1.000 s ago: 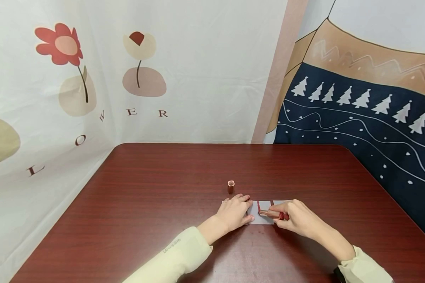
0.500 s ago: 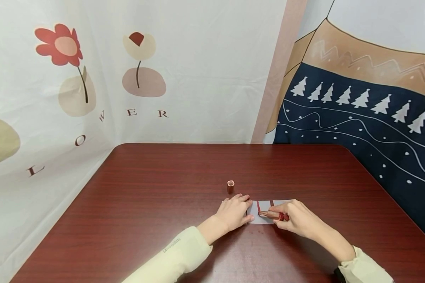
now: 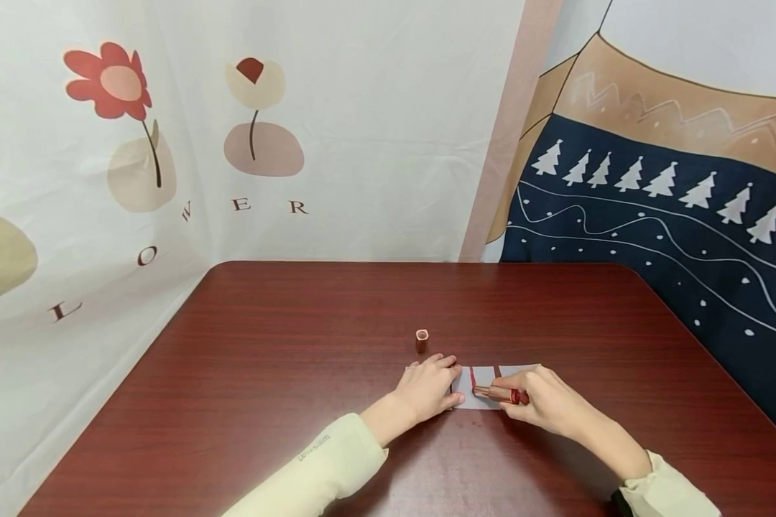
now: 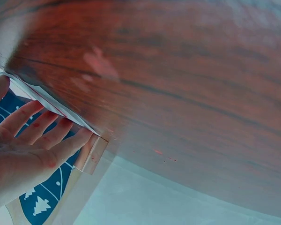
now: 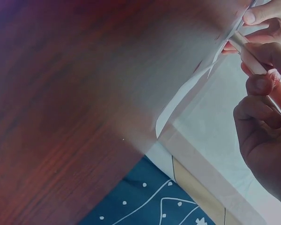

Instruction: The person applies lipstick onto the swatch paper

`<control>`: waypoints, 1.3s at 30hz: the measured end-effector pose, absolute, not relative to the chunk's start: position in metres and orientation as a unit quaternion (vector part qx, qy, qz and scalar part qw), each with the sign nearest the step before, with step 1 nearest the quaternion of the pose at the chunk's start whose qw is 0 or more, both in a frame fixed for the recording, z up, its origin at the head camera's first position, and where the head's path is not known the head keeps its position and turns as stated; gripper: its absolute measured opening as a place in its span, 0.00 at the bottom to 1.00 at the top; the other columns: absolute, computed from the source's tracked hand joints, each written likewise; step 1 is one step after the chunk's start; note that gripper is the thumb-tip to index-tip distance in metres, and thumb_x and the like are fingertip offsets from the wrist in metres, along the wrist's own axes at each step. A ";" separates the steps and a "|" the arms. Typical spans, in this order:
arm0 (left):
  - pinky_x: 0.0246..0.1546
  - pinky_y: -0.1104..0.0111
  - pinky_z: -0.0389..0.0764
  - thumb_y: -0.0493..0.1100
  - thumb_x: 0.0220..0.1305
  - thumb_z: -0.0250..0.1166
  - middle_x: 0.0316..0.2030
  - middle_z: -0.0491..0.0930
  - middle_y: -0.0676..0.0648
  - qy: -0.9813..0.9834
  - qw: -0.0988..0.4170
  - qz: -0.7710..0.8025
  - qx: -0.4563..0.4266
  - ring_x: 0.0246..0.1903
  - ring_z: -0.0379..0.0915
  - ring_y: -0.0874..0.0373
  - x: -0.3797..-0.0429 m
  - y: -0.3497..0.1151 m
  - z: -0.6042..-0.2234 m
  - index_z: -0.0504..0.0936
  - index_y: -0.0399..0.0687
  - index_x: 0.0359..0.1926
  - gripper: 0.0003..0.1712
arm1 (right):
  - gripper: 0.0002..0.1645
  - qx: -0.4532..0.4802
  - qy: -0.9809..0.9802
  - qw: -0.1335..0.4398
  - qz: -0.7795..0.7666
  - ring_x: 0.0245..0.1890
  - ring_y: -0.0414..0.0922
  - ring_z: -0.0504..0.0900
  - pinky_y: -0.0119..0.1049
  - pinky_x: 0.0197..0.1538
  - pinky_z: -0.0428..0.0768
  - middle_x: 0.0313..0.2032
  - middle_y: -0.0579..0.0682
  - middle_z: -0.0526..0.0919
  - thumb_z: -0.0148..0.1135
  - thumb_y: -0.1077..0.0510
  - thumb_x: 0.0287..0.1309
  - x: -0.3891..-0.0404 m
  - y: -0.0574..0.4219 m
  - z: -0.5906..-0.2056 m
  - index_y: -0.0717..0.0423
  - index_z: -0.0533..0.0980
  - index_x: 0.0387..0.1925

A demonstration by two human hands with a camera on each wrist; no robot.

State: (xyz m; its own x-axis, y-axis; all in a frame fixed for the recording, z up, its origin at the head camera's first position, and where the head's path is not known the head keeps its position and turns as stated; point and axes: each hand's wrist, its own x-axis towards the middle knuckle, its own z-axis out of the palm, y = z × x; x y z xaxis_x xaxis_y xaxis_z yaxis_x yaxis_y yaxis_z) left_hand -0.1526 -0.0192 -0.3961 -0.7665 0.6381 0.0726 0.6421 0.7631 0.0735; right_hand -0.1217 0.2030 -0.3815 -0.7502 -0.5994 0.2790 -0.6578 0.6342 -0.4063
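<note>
A sheet of white paper (image 3: pixel 485 376) lies on the table, with reddish strokes drawn across it from its far edge. Spread over its left part, my left hand (image 3: pixel 425 388) presses it down with fairly straight fingers, as the left wrist view also shows. My right hand (image 3: pixel 550 402) pinches a lipstick (image 3: pixel 495 393) with a rose-gold tube, between thumb and fingers. The lipstick lies at a low slant, its tip at the near end of a bright red stroke (image 3: pixel 473 378). Part of the paper is hidden under both hands. The lipstick cap (image 3: pixel 422 341) stands upright beyond the left hand, open end up.
The reddish-brown wooden table (image 3: pixel 310 323) has rounded far corners. Behind it hangs a pale cloth (image 3: pixel 375 143) printed with flowers and letters, and a navy cloth (image 3: pixel 621 215) with white trees hangs at the right. Small red specks (image 4: pixel 158 151) dot the tabletop.
</note>
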 end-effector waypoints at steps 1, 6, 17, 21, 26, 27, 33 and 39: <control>0.47 0.53 0.74 0.57 0.59 0.62 0.59 0.72 0.50 -0.939 0.022 -0.047 -0.341 0.59 0.66 0.53 -0.153 -0.019 -0.396 0.77 0.50 0.57 0.27 | 0.15 0.348 -0.902 0.058 0.248 0.17 0.28 0.65 0.23 0.18 0.65 0.32 0.46 0.84 0.68 0.64 0.45 -0.121 0.203 -0.381 0.62 0.82 0.39; 0.47 0.54 0.74 0.57 0.59 0.62 0.59 0.72 0.49 -0.938 0.022 -0.047 -0.342 0.59 0.66 0.53 -0.153 -0.019 -0.397 0.77 0.50 0.57 0.28 | 0.14 0.353 -0.899 0.063 0.250 0.18 0.28 0.66 0.23 0.19 0.67 0.31 0.46 0.84 0.69 0.65 0.45 -0.119 0.203 -0.381 0.62 0.82 0.38; 0.48 0.54 0.73 0.58 0.60 0.62 0.60 0.71 0.49 -0.941 0.017 -0.045 -0.336 0.59 0.65 0.53 -0.152 -0.019 -0.396 0.76 0.51 0.58 0.28 | 0.15 0.353 -0.899 0.064 0.251 0.19 0.28 0.68 0.23 0.18 0.66 0.33 0.51 0.85 0.71 0.64 0.44 -0.117 0.203 -0.381 0.63 0.82 0.38; 0.48 0.54 0.73 0.58 0.60 0.62 0.59 0.71 0.50 -0.941 0.018 -0.041 -0.336 0.59 0.65 0.53 -0.152 -0.019 -0.396 0.77 0.50 0.57 0.28 | 0.15 0.354 -0.899 0.057 0.250 0.17 0.28 0.64 0.24 0.16 0.63 0.34 0.51 0.85 0.70 0.64 0.45 -0.116 0.203 -0.380 0.63 0.82 0.39; 0.48 0.55 0.74 0.58 0.59 0.62 0.59 0.71 0.50 -0.941 0.021 -0.035 -0.335 0.59 0.66 0.53 -0.152 -0.019 -0.396 0.77 0.51 0.57 0.28 | 0.15 0.356 -0.899 0.056 0.250 0.16 0.28 0.63 0.24 0.16 0.62 0.34 0.51 0.85 0.70 0.64 0.45 -0.116 0.203 -0.379 0.63 0.82 0.39; 0.48 0.55 0.74 0.58 0.59 0.62 0.59 0.71 0.50 -0.942 0.021 -0.035 -0.334 0.59 0.66 0.53 -0.152 -0.019 -0.396 0.77 0.51 0.57 0.28 | 0.15 0.356 -0.899 0.056 0.250 0.17 0.28 0.63 0.24 0.16 0.62 0.34 0.51 0.85 0.70 0.64 0.45 -0.116 0.203 -0.379 0.63 0.82 0.39; 0.48 0.54 0.74 0.58 0.59 0.62 0.59 0.71 0.50 -0.941 0.020 -0.037 -0.334 0.59 0.66 0.53 -0.152 -0.019 -0.396 0.77 0.51 0.57 0.28 | 0.15 0.356 -0.899 0.057 0.249 0.18 0.29 0.64 0.23 0.16 0.62 0.34 0.50 0.84 0.70 0.64 0.45 -0.115 0.203 -0.380 0.63 0.82 0.39; 0.47 0.54 0.74 0.58 0.60 0.62 0.59 0.72 0.50 -0.941 0.022 -0.038 -0.336 0.59 0.66 0.53 -0.152 -0.019 -0.396 0.77 0.51 0.57 0.28 | 0.15 0.354 -0.899 0.053 0.252 0.18 0.29 0.66 0.24 0.16 0.62 0.34 0.51 0.85 0.70 0.64 0.45 -0.115 0.204 -0.379 0.63 0.82 0.39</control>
State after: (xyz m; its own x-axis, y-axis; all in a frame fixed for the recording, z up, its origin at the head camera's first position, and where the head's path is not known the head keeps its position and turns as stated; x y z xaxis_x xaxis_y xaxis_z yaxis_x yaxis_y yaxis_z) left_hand -0.1516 -0.0190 -0.3963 -0.7731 0.6308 0.0669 0.6341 0.7711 0.0572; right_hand -0.1149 0.2036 -0.3791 -0.7433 -0.6106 0.2733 -0.6636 0.6216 -0.4162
